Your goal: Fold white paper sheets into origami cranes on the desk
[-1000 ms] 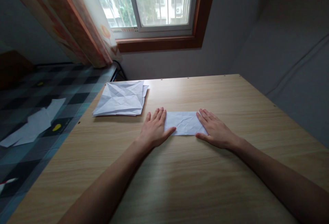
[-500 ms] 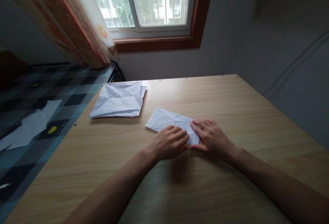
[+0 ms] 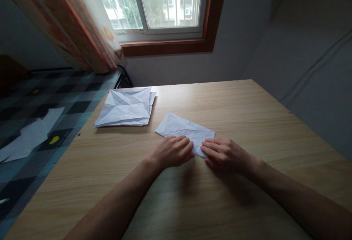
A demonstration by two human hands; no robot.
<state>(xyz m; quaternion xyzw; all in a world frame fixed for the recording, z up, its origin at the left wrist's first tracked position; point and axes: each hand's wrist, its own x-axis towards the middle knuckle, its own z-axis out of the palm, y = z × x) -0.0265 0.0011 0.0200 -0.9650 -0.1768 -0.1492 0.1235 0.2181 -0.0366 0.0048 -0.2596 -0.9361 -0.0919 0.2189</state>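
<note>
A folded, creased white paper [image 3: 183,129] lies slantwise on the wooden table [image 3: 247,115]. My left hand [image 3: 172,151] rests over its near edge with the fingers curled onto the paper. My right hand [image 3: 224,155] sits at the paper's near right corner, fingers bent and pinching that corner. The two hands nearly touch above the paper's near tip.
A stack of creased white sheets [image 3: 125,108] lies at the table's far left. Left of the table is a checked bedcover [image 3: 41,119] with loose white paper [image 3: 30,135] on it. A curtain [image 3: 82,23] and a window [image 3: 159,1] are behind; a grey wall stands on the right.
The paper has turned from square-on to slantwise. Both hands went from flat at its ends to curled together at its near edge, then drew slightly toward me.
</note>
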